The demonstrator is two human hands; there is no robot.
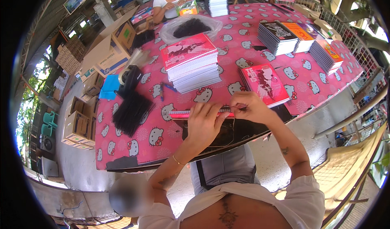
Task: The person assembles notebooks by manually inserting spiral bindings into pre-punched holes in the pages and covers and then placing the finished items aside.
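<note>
At the near edge of the table I hold a notebook with its white, punched spine side turned up. My left hand is closed over its middle, fingers lying across the spine. At the right end of that spine, my right hand is pinched shut, and a dark strip of binding shows beside its fingertips. What the fingertips grip is too small to make out. A thin strand hangs below the right hand. Just beyond it lies a red-covered notebook stack. A taller stack of red-covered notebooks stands ahead of my left hand.
Black binding coils lie at left, near a tape dispenser and pens. A plastic bag of black coils sits farther back. More notebook stacks stand at right. Cardboard boxes line the left; a co-worker is opposite.
</note>
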